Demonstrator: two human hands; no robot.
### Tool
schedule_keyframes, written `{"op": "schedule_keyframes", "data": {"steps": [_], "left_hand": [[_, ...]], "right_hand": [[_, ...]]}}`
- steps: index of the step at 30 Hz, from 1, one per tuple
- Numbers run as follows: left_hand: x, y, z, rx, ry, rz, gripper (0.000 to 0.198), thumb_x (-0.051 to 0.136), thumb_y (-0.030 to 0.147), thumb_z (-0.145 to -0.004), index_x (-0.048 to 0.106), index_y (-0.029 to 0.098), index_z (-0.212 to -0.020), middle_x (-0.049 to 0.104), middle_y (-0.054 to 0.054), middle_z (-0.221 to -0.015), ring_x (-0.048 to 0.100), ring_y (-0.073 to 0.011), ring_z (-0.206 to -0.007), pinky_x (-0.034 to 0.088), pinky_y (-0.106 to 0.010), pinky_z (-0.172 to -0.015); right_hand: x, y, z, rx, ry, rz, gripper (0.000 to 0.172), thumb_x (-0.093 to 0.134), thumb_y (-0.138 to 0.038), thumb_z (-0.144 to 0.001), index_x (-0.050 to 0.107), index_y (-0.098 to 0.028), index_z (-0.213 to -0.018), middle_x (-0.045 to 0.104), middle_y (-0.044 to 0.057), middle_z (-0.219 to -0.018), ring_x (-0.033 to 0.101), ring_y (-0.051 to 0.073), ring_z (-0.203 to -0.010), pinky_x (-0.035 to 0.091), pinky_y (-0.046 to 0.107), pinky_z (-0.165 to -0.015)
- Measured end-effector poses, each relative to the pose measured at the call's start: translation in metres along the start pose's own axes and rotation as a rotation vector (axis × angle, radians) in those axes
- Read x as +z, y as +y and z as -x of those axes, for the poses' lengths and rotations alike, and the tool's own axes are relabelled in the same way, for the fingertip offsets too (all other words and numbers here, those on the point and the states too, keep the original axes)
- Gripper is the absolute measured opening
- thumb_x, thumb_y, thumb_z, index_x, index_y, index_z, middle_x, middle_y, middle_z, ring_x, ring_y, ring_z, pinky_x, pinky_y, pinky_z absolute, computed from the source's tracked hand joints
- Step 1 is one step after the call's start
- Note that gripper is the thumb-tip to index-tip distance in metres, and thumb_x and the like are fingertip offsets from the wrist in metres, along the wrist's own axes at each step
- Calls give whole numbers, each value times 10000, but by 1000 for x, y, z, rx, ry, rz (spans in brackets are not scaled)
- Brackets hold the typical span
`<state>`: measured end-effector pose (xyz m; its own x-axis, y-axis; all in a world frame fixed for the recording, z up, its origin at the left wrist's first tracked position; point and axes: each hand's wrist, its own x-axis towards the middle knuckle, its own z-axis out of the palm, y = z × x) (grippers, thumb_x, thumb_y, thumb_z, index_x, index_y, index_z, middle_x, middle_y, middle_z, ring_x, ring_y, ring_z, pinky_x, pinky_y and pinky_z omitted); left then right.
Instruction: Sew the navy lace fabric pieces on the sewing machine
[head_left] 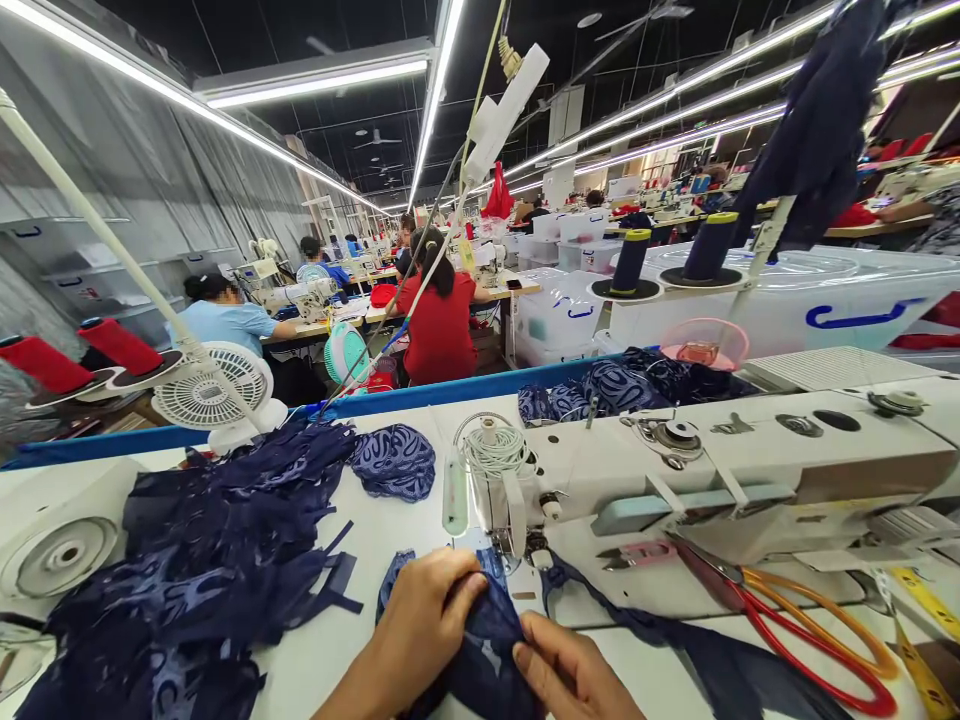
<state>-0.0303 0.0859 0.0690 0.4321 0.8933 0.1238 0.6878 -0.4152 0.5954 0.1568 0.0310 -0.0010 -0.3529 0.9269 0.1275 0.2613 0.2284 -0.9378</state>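
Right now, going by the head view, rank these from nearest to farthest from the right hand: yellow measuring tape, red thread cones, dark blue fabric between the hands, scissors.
From the right hand:
1. Dark blue fabric: in its fingers.
2. Scissors: to its right.
3. Yellow measuring tape: farther right.
4. Red thread cones: far left.

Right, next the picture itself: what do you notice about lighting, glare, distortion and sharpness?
Head view: tube lights glare white against the dark ceiling; head view: pale sheen on the large clear bin at right; head view: red spools at the left edge look stretched, suggesting a wide lens; head view: left hand, right hand and navy cloth look fairly sharp, though dark folds lose detail.
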Motion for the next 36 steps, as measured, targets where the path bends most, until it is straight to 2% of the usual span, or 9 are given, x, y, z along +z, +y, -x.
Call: {"op": "schedule_keyframes", "data": {"steps": [2,4,8,10,13,15,20,24,36], "left_hand": [[13,-13,-17,-43,2,-59,136,548,252,-951,624,224,-840,648,-6,-855,611,-189,-810,371,-264,-714],[28,-25,-28,-66,-1,-82,73,599,204,-904,644,221,-848,649,-18,-868,613,-203,-806,360,-274,-697],[50,-42,-21,-82,0,-78,36,630,185,-883,630,221,-882,645,-10,-881,608,-200,-811,354,-271,-686],[53,-43,-6,-94,1,-76,38,626,186,-890,619,221,-874,638,0,-885,608,-188,-810,356,-267,-685],[47,-37,13,-130,3,-28,40,645,190,-876,618,218,-866,623,14,-866,606,-168,-795,366,-256,-693],[39,-31,16,-164,-9,42,71,691,207,-842,627,222,-867,621,26,-858,605,-158,-801,379,-248,-720],[24,-24,-3,-221,-86,46,72,710,186,-835,653,230,-838,649,46,-870,607,-147,-836,374,-237,-734],[31,-28,-16,-310,-84,-8,8,668,214,-876,671,215,-869,685,27,-879,627,-168,-874,376,-252,-754],[42,-24,-22,-481,-86,-127,123,615,317,-859,697,226,-856,722,-2,-898,662,-217,-870,376,-285,-735]], "right_hand": [[-22,-12,-8,-232,-10,250,256,333,-221,-998,588,-218,-975,638,43,-913,627,199,-835,504,255,-728],[-39,-18,-16,-440,7,536,388,341,-73,-887,606,-218,-1129,647,64,-1123,604,227,-1018,471,322,-887],[-47,-4,-23,-520,-1,847,451,407,-8,-833,594,-203,-1194,647,49,-1171,605,208,-1005,430,341,-905],[-40,10,-21,-544,-15,863,348,461,-41,-871,606,-207,-1141,656,32,-1133,604,195,-1000,410,333,-908],[-27,29,-16,-661,125,829,138,512,-174,-969,627,-212,-1034,678,7,-1052,612,189,-998,366,336,-958],[-20,38,-14,-704,202,824,157,488,-254,-1031,639,-214,-1034,687,5,-1055,615,186,-1017,334,340,-1002],[-16,44,-16,-698,222,805,225,434,-276,-1066,653,-230,-1079,696,-3,-1064,620,177,-1009,324,338,-1027],[-17,43,-17,-706,238,805,210,443,-242,-1047,653,-226,-1055,701,-5,-1080,621,178,-998,317,344,-1024],[-15,43,-18,-707,251,796,175,501,-129,-933,626,-221,-1014,704,-21,-1041,630,172,-960,340,342,-986]]}}
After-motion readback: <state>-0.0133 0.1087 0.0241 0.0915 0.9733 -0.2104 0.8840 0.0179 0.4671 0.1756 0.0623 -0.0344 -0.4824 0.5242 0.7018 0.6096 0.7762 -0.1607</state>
